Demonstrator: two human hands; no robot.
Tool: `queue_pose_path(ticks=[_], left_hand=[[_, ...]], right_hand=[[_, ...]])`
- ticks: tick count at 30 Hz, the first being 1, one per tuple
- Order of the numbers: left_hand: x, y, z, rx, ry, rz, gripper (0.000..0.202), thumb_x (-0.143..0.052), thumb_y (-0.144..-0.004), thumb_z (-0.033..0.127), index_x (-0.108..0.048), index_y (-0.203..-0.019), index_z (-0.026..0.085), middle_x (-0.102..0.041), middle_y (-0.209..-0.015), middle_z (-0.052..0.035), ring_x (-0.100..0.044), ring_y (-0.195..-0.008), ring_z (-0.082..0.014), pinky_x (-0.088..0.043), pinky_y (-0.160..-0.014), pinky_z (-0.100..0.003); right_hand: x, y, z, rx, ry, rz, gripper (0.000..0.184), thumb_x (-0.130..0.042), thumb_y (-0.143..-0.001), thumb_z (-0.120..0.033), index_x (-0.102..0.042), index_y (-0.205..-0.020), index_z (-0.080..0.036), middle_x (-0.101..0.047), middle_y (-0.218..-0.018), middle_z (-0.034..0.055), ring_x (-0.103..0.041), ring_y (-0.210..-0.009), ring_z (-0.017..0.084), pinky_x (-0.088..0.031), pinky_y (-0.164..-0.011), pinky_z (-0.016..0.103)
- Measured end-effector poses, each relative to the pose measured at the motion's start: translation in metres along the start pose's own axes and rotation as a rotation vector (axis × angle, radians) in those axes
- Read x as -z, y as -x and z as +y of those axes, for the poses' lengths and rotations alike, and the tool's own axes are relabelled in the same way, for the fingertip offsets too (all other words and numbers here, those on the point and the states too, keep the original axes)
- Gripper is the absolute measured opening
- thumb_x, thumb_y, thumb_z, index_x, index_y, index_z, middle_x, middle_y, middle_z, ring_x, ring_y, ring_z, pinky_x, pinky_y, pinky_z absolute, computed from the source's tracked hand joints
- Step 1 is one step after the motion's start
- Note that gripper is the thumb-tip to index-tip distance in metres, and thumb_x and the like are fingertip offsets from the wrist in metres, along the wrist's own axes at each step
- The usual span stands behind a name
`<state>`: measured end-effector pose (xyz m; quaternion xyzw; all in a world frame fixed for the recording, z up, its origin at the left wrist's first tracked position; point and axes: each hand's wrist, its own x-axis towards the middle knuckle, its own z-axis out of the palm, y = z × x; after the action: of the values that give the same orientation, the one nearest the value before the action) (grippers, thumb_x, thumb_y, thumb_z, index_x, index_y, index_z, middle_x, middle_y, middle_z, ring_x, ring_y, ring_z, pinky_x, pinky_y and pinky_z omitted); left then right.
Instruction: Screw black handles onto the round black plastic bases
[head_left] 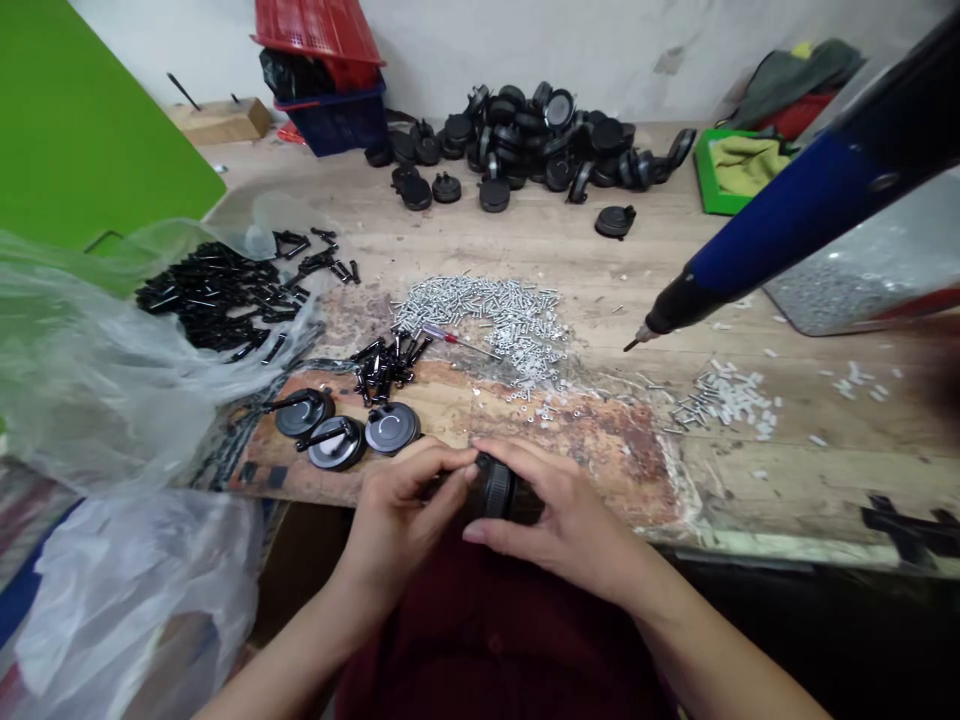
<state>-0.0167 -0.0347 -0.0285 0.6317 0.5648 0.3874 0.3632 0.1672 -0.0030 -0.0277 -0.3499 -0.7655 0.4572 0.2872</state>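
Near the bench's front edge, a black round disc with a ribbed rim (499, 488) stands on its side, gripped between the thumb and fingers of my right hand (566, 500). At the disc's upper left edge my left hand (409, 500) is closed in a pinch; what sits between its fingertips is too hidden to name. To the left lie two similar discs with black levers across them (334, 445) and another round disc (392, 428). Behind these is a small pile of black levers (386, 370). Beyond my hands lies a small screwdriver (454, 338) by a heap of silver screws (480, 300).
A blue power screwdriver (757, 240) hangs tip-down at the right, above scattered white plastic pieces (739, 395). Many black discs (525, 135) are heaped along the wall. Black levers (217, 290) spill from a plastic bag (135, 390) at left. A green tray (709, 175) stands back right.
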Motion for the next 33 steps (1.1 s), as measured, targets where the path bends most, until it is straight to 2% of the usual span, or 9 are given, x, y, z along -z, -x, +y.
queue_pose_path(ticks=[4,6,8,10,14,18,22,27,33], left_hand=[[0.000,-0.004,0.005,0.062,0.010,0.035,0.012,-0.063,-0.082,0.022,-0.070,-0.092,0.022,-0.069,-0.083,-0.0003,-0.063,-0.073,-0.0117,-0.047,-0.063,-0.020],[0.000,-0.006,0.008,0.108,0.015,0.057,0.012,-0.065,-0.081,0.024,-0.069,-0.092,0.021,-0.070,-0.083,-0.0003,-0.064,-0.070,-0.0120,-0.048,-0.061,-0.019],[-0.001,-0.007,0.009,0.141,0.022,0.074,0.013,-0.066,-0.079,0.025,-0.069,-0.090,0.020,-0.071,-0.082,-0.0001,-0.064,-0.066,-0.0117,-0.049,-0.058,-0.019],[-0.002,-0.007,0.010,0.146,0.037,0.082,0.012,-0.066,-0.079,0.025,-0.069,-0.089,0.020,-0.072,-0.080,0.0003,-0.064,-0.065,-0.0113,-0.049,-0.058,-0.018],[-0.004,-0.005,0.007,0.109,0.046,0.076,0.013,-0.064,-0.081,0.023,-0.068,-0.093,0.021,-0.073,-0.082,0.0006,-0.066,-0.069,-0.0109,-0.051,-0.061,-0.016],[-0.005,-0.001,0.001,0.011,-0.019,0.081,0.018,-0.063,-0.082,0.019,-0.067,-0.098,0.023,-0.074,-0.090,0.0013,-0.068,-0.077,-0.0108,-0.052,-0.069,-0.016],[-0.004,0.002,0.000,-0.072,-0.077,0.080,0.020,-0.063,-0.082,0.015,-0.068,-0.099,0.024,-0.074,-0.094,0.0012,-0.069,-0.081,-0.0117,-0.052,-0.075,-0.018],[-0.004,0.001,0.005,-0.117,-0.108,0.075,0.018,-0.063,-0.081,0.014,-0.068,-0.096,0.023,-0.075,-0.091,0.0017,-0.069,-0.078,-0.0108,-0.052,-0.074,-0.017],[-0.007,0.002,0.005,-0.082,-0.099,0.068,0.017,-0.064,-0.081,0.015,-0.068,-0.095,0.023,-0.074,-0.088,0.0025,-0.068,-0.076,-0.0103,-0.052,-0.072,-0.017]], right_hand=[[-0.010,0.002,0.003,-0.112,-0.148,0.097,0.070,-0.076,-0.070,-0.035,-0.043,-0.132,-0.027,-0.055,-0.132,0.0062,-0.052,-0.122,0.021,-0.040,-0.105,0.037],[-0.017,0.004,0.004,-0.180,-0.309,0.192,0.076,-0.078,-0.068,-0.032,-0.038,-0.132,-0.029,-0.055,-0.132,0.0060,-0.055,-0.119,0.021,-0.044,-0.101,0.036],[-0.023,0.005,0.005,-0.212,-0.423,0.276,0.071,-0.081,-0.064,-0.030,-0.042,-0.124,-0.030,-0.056,-0.127,0.0050,-0.060,-0.110,0.020,-0.050,-0.093,0.033],[-0.026,0.006,0.006,-0.208,-0.428,0.312,0.062,-0.082,-0.062,-0.029,-0.048,-0.114,-0.029,-0.057,-0.121,0.0038,-0.062,-0.105,0.019,-0.052,-0.087,0.031],[-0.023,0.006,0.003,-0.169,-0.252,0.309,0.059,-0.082,-0.063,-0.033,-0.053,-0.114,-0.028,-0.061,-0.114,0.0021,-0.061,-0.105,0.019,-0.048,-0.093,0.032],[-0.019,0.006,-0.002,-0.131,-0.099,0.309,0.061,-0.079,-0.064,-0.039,-0.055,-0.118,-0.023,-0.061,-0.117,0.0057,-0.057,-0.111,0.020,-0.045,-0.097,0.033],[-0.014,0.006,-0.004,-0.107,-0.083,0.254,0.057,-0.076,-0.069,-0.042,-0.057,-0.117,-0.020,-0.062,-0.114,0.0064,-0.058,-0.107,0.019,-0.046,-0.094,0.031],[-0.007,0.008,-0.002,-0.056,-0.093,0.186,0.053,-0.076,-0.070,-0.038,-0.057,-0.117,-0.021,-0.062,-0.111,0.0036,-0.058,-0.104,0.015,-0.046,-0.092,0.026],[-0.006,0.011,-0.001,-0.039,-0.087,0.203,0.050,-0.075,-0.071,-0.036,-0.057,-0.115,-0.022,-0.062,-0.110,0.0032,-0.059,-0.103,0.015,-0.046,-0.090,0.025]])
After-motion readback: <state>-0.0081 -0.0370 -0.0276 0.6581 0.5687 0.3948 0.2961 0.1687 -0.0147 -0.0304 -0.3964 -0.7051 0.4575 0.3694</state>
